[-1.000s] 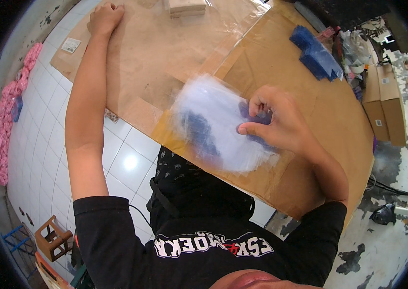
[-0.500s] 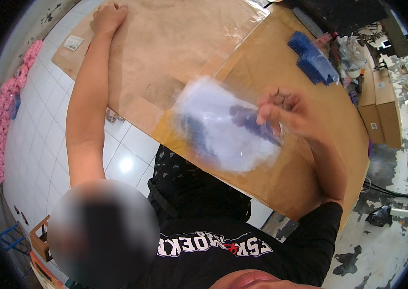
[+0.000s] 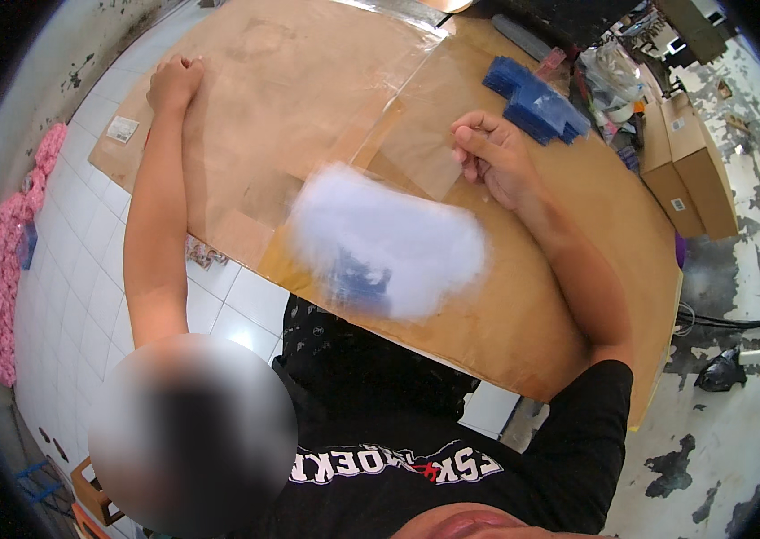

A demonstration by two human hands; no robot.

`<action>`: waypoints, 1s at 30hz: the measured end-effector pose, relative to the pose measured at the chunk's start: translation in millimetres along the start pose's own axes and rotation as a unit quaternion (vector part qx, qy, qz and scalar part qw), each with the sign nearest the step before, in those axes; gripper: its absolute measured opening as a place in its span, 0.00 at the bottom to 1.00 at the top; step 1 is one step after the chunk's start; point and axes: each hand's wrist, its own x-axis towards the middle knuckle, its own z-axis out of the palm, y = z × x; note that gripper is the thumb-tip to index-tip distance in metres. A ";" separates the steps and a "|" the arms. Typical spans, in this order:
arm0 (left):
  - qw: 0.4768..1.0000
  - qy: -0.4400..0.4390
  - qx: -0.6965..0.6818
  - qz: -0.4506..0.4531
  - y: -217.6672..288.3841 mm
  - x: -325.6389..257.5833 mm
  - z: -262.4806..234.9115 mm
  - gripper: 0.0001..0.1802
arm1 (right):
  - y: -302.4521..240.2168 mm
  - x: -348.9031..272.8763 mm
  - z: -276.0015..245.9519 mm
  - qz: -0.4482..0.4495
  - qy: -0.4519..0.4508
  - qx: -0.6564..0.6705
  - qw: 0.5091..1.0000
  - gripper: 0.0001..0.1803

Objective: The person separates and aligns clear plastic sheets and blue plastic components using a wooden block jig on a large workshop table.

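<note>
My left hand (image 3: 176, 83) lies on the brown paper-covered tabletop (image 3: 254, 99) at the far left, its fingers curled under; whatever might be inside them is hidden. Toward the right, my right hand (image 3: 492, 157) is raised over the table with thumb and fingers pinched. From the pinch a thin clear plastic sleeve (image 3: 416, 160) appears to spread leftward, its outline faint. In front of my body sits a whitish, blurred pile (image 3: 389, 229) with a dark blue patch on its near side; I cannot make out its kind.
Blue flat packets (image 3: 537, 101) lie at the far right of the table, beside clear bags (image 3: 611, 72) and clutter. Cardboard boxes (image 3: 689, 166) stand past the right edge. A pink bundle (image 3: 4, 278) lines the left wall, across white floor tiles (image 3: 74, 242).
My right hand has moved away from above the whitish pile toward the blue packets. A dark bluish shape near its fingers is gone from there. My left hand stays on the table.
</note>
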 end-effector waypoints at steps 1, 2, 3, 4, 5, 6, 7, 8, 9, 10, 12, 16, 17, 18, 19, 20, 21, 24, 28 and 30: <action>1.000 -0.001 -0.004 -0.003 3.1 -0.9 0.6 0.23 | -1.2 -0.5 -1.5 0.002 -0.003 0.006 1.000 0.08; 1.000 0.000 -0.005 -0.002 0.1 1.8 -0.3 0.23 | -2.6 -0.2 1.1 0.001 -0.002 0.004 1.000 0.08; 1.000 0.000 -0.007 0.000 -3.5 5.4 -1.0 0.23 | -4.3 -1.1 4.2 0.000 0.000 0.003 1.000 0.08; 1.000 0.000 -0.009 0.001 -7.9 9.1 -2.3 0.23 | -6.0 -1.7 7.1 0.000 0.001 0.001 1.000 0.07; 1.000 -0.011 -0.027 0.001 -6.5 9.4 -2.0 0.23 | -6.0 -3.2 6.2 -0.001 0.002 -0.001 1.000 0.07; 0.999 -0.021 -0.045 0.002 -5.2 9.7 -1.9 0.22 | -5.2 -3.6 4.3 -0.002 0.002 -0.002 1.000 0.08; 0.998 -0.031 -0.063 0.002 -4.2 9.4 -1.7 0.22 | -3.9 -4.9 2.8 -0.002 0.002 -0.004 1.000 0.08; 0.998 -0.037 -0.050 0.006 -9.5 11.7 -2.5 0.23 | -1.9 -3.6 3.6 -0.008 -0.004 -0.006 1.000 0.08; 0.998 -0.040 -0.038 0.011 -13.3 14.5 -5.4 0.23 | -2.9 -2.7 5.3 -0.018 -0.010 -0.009 1.000 0.08; 0.999 -0.042 -0.025 0.015 -16.1 18.1 -8.9 0.23 | -3.9 -1.4 7.3 -0.027 -0.016 -0.011 0.999 0.08; 0.997 -0.074 -0.017 0.030 -12.1 12.5 -12.7 0.25 | -1.4 -1.4 6.2 -0.034 -0.013 -0.007 0.999 0.08; 0.983 -0.170 -0.055 0.029 7.8 3.6 -10.5 0.28 | -2.2 -5.3 -0.8 -0.014 -0.009 -0.007 1.000 0.09; 0.986 -0.158 -0.050 0.036 3.9 5.1 -16.0 0.28 | -4.0 -4.4 1.9 -0.016 -0.011 -0.008 1.000 0.09; 0.987 -0.146 -0.045 0.044 1.2 5.4 -18.9 0.29 | -5.2 -3.2 4.2 -0.018 -0.013 -0.009 1.000 0.09; 0.989 -0.134 -0.041 0.052 -1.8 5.8 -21.4 0.29 | -6.9 -2.1 5.8 -0.019 -0.016 -0.011 1.000 0.10; 0.990 -0.129 -0.031 0.049 2.8 1.5 -17.6 0.30 | -5.4 -2.3 4.0 -0.019 -0.015 -0.009 1.000 0.10; 0.991 -0.125 -0.021 0.047 9.2 -3.3 -11.5 0.31 | -3.9 -3.5 1.8 -0.018 -0.015 -0.006 1.000 0.10; 0.990 -0.133 -0.009 0.050 7.0 -3.3 -17.6 0.32 | -4.9 -3.0 4.8 -0.015 -0.009 0.007 1.000 0.10; 0.982 -0.180 -0.032 0.050 6.8 -5.1 -19.7 0.34 | -2.2 -2.2 0.0 0.009 -0.014 0.015 1.000 0.10; 0.984 -0.166 -0.016 0.071 -9.3 3.7 -28.4 0.35 | -6.0 -2.6 7.2 0.000 -0.024 0.019 1.000 0.10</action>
